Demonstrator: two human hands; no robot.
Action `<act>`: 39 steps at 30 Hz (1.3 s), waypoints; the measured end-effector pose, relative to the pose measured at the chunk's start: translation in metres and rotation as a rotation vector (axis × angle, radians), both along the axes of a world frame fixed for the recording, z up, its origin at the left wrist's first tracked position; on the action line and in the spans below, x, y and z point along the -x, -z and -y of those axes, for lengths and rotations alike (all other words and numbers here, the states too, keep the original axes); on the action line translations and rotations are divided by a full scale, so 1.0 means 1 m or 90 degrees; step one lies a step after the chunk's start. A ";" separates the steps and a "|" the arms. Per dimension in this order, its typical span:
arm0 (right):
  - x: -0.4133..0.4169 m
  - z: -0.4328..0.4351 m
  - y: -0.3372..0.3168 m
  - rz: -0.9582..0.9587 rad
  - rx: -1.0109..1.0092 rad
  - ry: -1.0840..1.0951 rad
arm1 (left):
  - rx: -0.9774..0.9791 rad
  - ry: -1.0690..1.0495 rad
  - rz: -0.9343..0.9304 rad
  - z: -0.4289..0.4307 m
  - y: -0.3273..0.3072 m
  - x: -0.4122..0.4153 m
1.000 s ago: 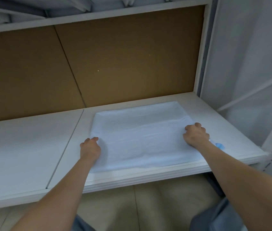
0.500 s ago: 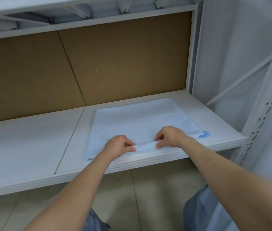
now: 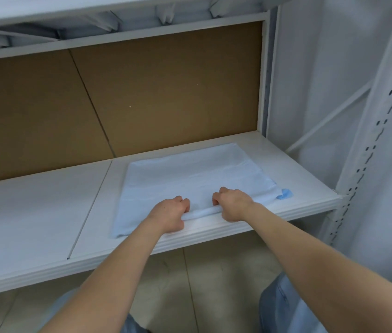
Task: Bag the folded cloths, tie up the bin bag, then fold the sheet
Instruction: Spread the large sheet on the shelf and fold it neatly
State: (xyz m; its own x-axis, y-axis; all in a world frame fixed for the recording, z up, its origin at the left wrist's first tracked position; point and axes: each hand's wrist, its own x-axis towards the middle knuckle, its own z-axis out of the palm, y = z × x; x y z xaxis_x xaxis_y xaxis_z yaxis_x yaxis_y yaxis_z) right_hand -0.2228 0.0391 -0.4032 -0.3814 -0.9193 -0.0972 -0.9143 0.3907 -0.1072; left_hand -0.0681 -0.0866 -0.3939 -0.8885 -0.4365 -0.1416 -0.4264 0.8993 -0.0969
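On the white metal shelf [image 3: 45, 212], left hand [image 3: 169, 213] and right hand [image 3: 233, 204] pinch closed on the pale blue folded sheet's [image 3: 190, 174] near edge between them; uneven pulling could skew the fold.

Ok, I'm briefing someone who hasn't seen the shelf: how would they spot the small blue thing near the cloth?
Start at the white shelf board in front of the brown backing panel. A pale blue folded cloth lies on its right half, gripped at the near edge by the left hand and right hand. The small bright blue bit sits at the cloth's near right corner, far deeper blue than anything else there.
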 end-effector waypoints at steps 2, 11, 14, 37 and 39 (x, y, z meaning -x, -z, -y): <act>0.008 -0.004 -0.004 0.111 0.055 0.045 | -0.010 -0.008 0.041 -0.001 -0.007 0.005; 0.072 -0.064 -0.010 0.234 0.261 0.569 | 0.012 0.092 -0.061 -0.050 0.002 0.066; 0.081 -0.072 -0.003 0.297 0.254 0.569 | 0.042 0.091 -0.053 -0.055 0.005 0.078; 0.079 -0.054 -0.014 0.871 0.468 0.741 | 0.110 0.100 -0.064 -0.057 0.008 0.085; 0.081 -0.051 -0.010 0.786 0.439 0.735 | 0.106 0.097 -0.062 -0.058 0.008 0.085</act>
